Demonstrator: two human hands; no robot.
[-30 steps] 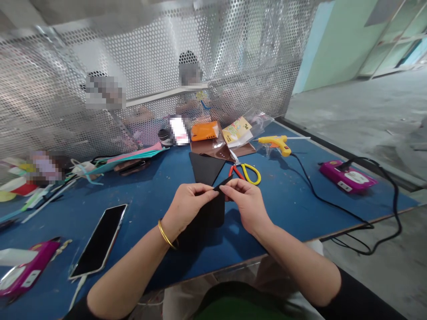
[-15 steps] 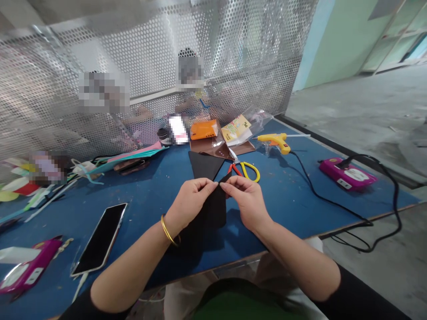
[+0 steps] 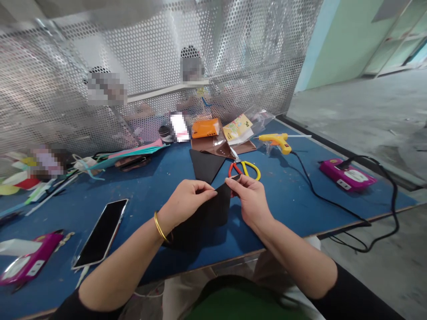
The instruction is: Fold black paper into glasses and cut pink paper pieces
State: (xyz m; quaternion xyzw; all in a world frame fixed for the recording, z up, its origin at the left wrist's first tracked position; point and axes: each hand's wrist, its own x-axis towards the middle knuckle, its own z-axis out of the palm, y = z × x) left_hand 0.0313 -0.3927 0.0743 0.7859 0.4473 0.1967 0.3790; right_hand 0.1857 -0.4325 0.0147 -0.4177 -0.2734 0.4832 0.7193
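Note:
Between my hands is a thin black sheet (image 3: pixel 218 209), held over the near part of the blue table; whether it is foam, felt or card I cannot tell. My left hand (image 3: pixel 188 200), with a gold bangle at the wrist, pinches its upper edge between thumb and fingers. At its upper right corner my right hand (image 3: pixel 248 193) pinches it too. Another black piece (image 3: pixel 205 164), flat and tapering toward me, lies just beyond my hands. Scissors (image 3: pixel 245 169) with one red and one yellow handle rest past my right hand.
A yellow glue gun (image 3: pixel 276 141) lies at the right, its cord running to a purple power strip (image 3: pixel 348 173). Left of me are a phone (image 3: pixel 102 233) and another purple power strip (image 3: pixel 31 262). Brown sheets (image 3: pixel 208 146) and an orange packet (image 3: pixel 205 128) lie before the perforated metal screen (image 3: pixel 150 53).
My hands have moved apart along the black sheet's upper edge, the left one leftward, the right one slightly rightward. More of that edge shows between them. The view has shifted slightly.

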